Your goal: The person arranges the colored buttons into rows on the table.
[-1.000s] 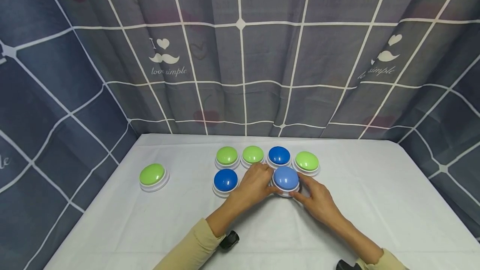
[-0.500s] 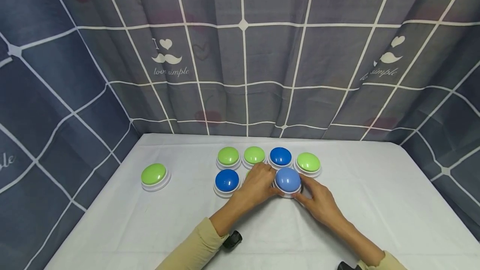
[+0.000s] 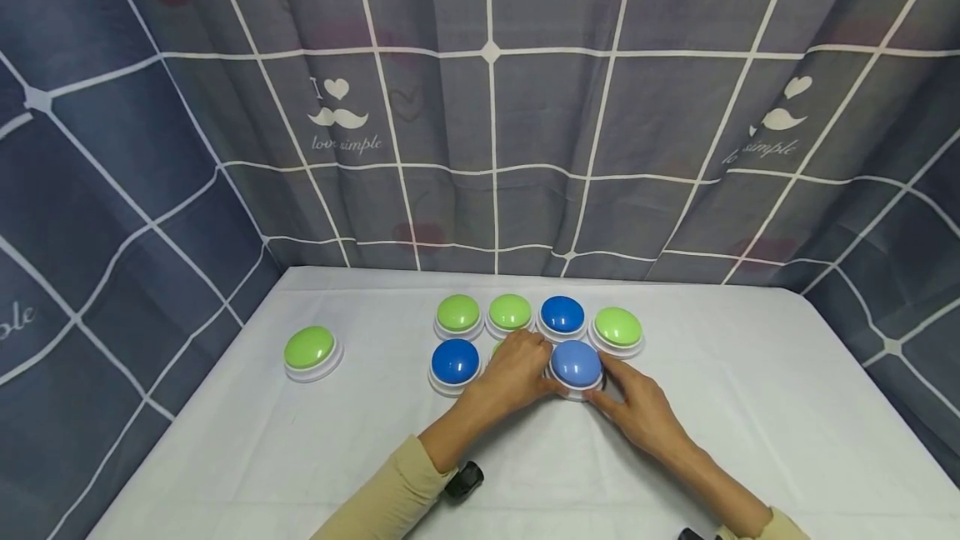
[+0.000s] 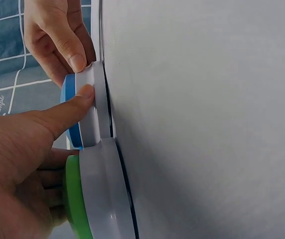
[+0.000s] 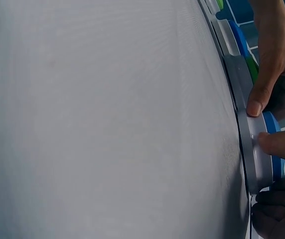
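Note:
A blue dome push button (image 3: 576,363) on a white round base sits on the white cloth, in the front row of buttons. From its left side my left hand (image 3: 513,369) holds it, the thumb (image 4: 77,109) on the rim of the base. Opposite, my right hand (image 3: 641,407) grips the right side, its thumb (image 5: 268,143) also on the base. Beneath the left hand, a green push button (image 4: 75,194) stands beside the blue one, mostly hidden in the head view. Further left in that row is another blue push button (image 3: 455,362).
Behind stands a row with green (image 3: 458,314), green (image 3: 510,312), blue (image 3: 562,316) and green buttons (image 3: 618,327). A lone green button (image 3: 310,348) lies far left. A grey checked curtain (image 3: 450,132) hangs around the back and sides of the table (image 3: 360,440).
The head view has shifted slightly. Both hands keep their hold on the blue push button, which has come a touch nearer; a sliver of green shows beside the left hand.

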Tool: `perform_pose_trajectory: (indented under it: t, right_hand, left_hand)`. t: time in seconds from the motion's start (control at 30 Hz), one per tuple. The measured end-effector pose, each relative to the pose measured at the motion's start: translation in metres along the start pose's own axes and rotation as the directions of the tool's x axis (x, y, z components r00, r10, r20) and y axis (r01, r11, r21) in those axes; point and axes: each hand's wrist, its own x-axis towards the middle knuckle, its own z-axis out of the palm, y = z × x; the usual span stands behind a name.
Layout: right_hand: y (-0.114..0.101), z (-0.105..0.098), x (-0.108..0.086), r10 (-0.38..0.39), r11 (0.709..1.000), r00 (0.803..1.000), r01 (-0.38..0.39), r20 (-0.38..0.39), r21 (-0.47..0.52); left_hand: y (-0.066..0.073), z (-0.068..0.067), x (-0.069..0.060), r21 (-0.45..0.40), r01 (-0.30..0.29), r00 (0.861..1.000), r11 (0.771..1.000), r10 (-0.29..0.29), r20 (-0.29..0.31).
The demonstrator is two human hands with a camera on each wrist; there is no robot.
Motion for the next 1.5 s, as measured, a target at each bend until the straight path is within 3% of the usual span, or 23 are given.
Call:
perform_pose_trajectory:
  t: [0.27, 0.57, 0.7, 0.9, 1.03, 1.3, 1.43, 1.5]
  right_hand:
    - [-0.003, -0.003, 0.002, -0.010, 1.000, 1.000, 0.010, 0.010, -0.016]
    - [-0.013, -0.002, 0.010, -0.041, 0.999, 0.998, 0.041, -0.039, -0.001]
    - [-0.027, 0.002, 0.019, -0.044, 0.999, 0.998, 0.045, -0.036, 0.027]
    - [-0.055, 0.017, 0.034, -0.054, 0.994, 0.998, 0.056, -0.021, 0.089]
    - [-0.084, 0.036, 0.042, -0.086, 0.986, 0.996, 0.084, 0.007, 0.144]
    - [-0.148, 0.078, 0.054, -0.163, 0.956, 0.981, 0.131, 0.102, 0.264]
    - [-0.174, 0.098, 0.061, -0.212, 0.945, 0.966, 0.163, 0.151, 0.284]
    - [-0.186, 0.110, 0.063, -0.227, 0.943, 0.957, 0.170, 0.182, 0.285]
  left_hand:
    - [-0.002, 0.000, 0.000, -0.028, 0.021, 1.000, 0.999, -0.021, 0.000]
    - [-0.008, -0.015, -0.007, -0.169, 0.102, 0.995, 0.980, -0.101, 0.013]
    - [-0.020, -0.028, -0.019, -0.200, 0.136, 0.990, 0.970, -0.140, -0.007]
    - [-0.052, -0.049, -0.046, -0.259, 0.167, 0.975, 0.951, -0.199, -0.103]
    - [-0.076, -0.064, -0.069, -0.271, 0.249, 0.949, 0.930, -0.290, -0.122]
    - [-0.125, -0.088, -0.129, -0.241, 0.423, 0.870, 0.873, -0.466, -0.162]
    - [-0.148, -0.099, -0.160, -0.269, 0.503, 0.825, 0.821, -0.549, -0.134]
    - [-0.160, -0.101, -0.173, -0.298, 0.551, 0.796, 0.780, -0.598, -0.093]
